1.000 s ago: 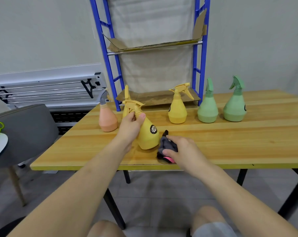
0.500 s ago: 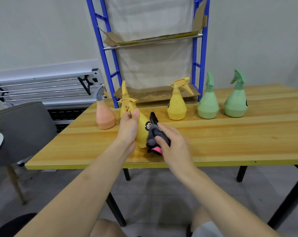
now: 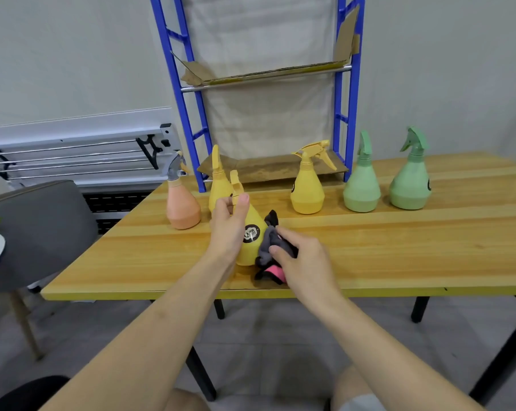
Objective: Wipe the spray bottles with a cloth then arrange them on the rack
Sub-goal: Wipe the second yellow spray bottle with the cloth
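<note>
Six pear-shaped plastic spray bottles with trigger heads stand on a smooth, glossy wooden table [image 3: 399,247]: a peach bottle [image 3: 182,207] with a grey trigger at the left, a yellow bottle [image 3: 219,185] just behind the hands, another yellow bottle [image 3: 307,188] at the middle, and two matte green bottles [image 3: 362,188] [image 3: 411,185] at the right. The left hand [image 3: 228,229] is wrapped around the neck and shoulder of a fourth yellow bottle, the held bottle [image 3: 251,241], fingers closed on it with the thumb up by the trigger; the bottle stands near the table's front edge, its round black label facing the camera. The right hand [image 3: 302,262] pinches a soft, crumpled dark grey cloth [image 3: 268,247] with a pink patch, fingers closed on it, pressing it against the held bottle's right side. Behind the table stands a blue metal rack [image 3: 347,114] with flat cardboard lining its shelves; both shelves hold no bottles
</note>
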A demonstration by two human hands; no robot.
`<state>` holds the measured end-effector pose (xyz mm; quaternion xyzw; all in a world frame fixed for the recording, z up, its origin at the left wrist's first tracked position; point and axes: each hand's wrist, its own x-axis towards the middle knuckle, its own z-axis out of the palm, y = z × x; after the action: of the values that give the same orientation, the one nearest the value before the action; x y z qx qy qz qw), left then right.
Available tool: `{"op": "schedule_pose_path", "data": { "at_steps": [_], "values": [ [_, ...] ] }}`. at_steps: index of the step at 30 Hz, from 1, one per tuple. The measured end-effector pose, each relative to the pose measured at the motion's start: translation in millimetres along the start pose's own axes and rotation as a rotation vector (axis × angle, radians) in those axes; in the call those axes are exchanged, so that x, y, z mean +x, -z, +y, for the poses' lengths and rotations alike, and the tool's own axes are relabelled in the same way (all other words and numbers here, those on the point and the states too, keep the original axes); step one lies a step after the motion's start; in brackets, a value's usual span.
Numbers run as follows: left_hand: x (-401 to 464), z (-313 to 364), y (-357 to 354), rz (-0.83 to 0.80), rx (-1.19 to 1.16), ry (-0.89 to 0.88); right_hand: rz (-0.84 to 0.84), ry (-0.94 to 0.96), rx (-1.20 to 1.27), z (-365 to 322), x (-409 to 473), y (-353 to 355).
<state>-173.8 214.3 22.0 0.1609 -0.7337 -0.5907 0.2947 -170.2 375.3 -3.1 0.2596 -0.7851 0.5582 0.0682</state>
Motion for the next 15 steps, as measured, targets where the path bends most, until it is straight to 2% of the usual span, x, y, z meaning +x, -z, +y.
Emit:
{"op": "schedule_pose_path", "data": {
  "at_steps": [4, 7, 11, 15],
  "values": [
    [2.4, 7.5, 1.5, 0.016, 0.039, 0.006, 0.024, 0.030, -0.012, -1.3, -4.0, -6.9],
    [2.3, 8.8, 6.9, 0.018, 0.050, 0.021, -0.038, -0.026, -0.039, -0.7, 5.5, -6.4],
    [1.3, 5.5, 21.0, 0.007, -0.057, 0.078, -0.125, -0.071, 0.009, 0.8, 22.3, -3.7],
    [-3.2, 4.2, 15.6, 0.086, -0.050, 0.044, -0.067, -0.044, 0.000, -5.9, 15.1, -11.9]
  ]
}}
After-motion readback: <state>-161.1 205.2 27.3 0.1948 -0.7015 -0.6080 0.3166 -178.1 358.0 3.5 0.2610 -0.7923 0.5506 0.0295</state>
